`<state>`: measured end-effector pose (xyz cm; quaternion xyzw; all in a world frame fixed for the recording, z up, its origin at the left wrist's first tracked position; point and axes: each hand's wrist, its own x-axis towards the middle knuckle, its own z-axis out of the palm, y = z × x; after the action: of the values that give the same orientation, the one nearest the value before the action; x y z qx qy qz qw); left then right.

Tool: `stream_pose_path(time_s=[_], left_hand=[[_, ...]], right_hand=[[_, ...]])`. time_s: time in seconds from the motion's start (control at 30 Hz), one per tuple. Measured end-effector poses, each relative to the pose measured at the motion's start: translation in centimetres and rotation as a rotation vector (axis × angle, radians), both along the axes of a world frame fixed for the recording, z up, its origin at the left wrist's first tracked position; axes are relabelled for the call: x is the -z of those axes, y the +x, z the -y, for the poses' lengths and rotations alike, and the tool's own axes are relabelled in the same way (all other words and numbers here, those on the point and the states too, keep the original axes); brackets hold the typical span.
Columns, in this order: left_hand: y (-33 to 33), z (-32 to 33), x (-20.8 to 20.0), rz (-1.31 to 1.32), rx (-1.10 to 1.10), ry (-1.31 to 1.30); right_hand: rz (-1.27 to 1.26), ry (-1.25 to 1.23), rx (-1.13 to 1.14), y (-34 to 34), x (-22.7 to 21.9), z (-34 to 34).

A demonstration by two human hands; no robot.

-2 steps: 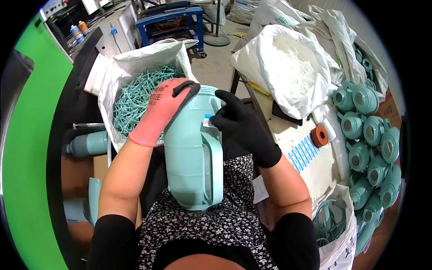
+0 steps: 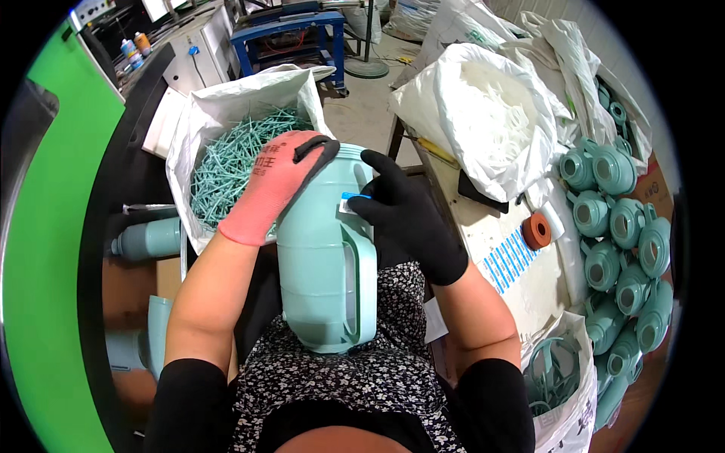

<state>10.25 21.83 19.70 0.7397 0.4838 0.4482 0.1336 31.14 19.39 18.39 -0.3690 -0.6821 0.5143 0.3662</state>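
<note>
A pale teal plastic jug shell with a side handle stands tilted against my lap. My left hand, in a pink glove with black fingers, is closed over its upper left side near the threaded rim. A small blue-and-white label lies on the jug's upper right side. My right hand, in a black glove, has its thumb touching this label. Its index finger points toward the rim, apart from the thumb; the other fingers are partly hidden.
A white sack of thin teal plastic pieces stands at left. On the right table are a bag of white rings, a label sheet and a brown tape roll. Several teal shells are stacked far right.
My right thumb has shifted slightly lower on the label, and more of its blue strip shows. My left hand keeps its hold on the jug shell.
</note>
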Motion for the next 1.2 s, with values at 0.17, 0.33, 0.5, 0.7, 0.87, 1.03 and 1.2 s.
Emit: stream_pose_path(time_s=[0.17,0.33,0.5,0.7,0.87,1.03,1.2], left_hand=[[-0.5,1.6,-0.9,-0.011,-0.07,-0.056],[-6.2,2.6,-2.5,0.232,-0.275,0.117],[-7.4,8.5,3.4,0.223,-0.534,0.297],[-4.0,17.5,11.6,-0.128,0.093,-0.162],[-6.8,13.7,9.2,0.318,-0.204,-0.12],[-4.8,7.9,6.1,0.212,0.237,-0.04],[0.3,9.3,4.1,0.419,0.085,-0.373]], right_hand=[[0.077,-0.075,0.038,0.2,2.8,-1.3],[-0.134,-0.343,0.031,6.1,11.3,3.2],[-0.661,-1.083,-0.217,2.1,7.6,9.0],[-1.18,-0.819,0.217,3.5,11.9,3.6],[-0.366,-0.16,0.211,0.9,12.9,7.5],[-0.005,0.317,-0.292,-2.1,15.2,10.5],[0.168,0.183,-0.133,10.0,12.2,9.2]])
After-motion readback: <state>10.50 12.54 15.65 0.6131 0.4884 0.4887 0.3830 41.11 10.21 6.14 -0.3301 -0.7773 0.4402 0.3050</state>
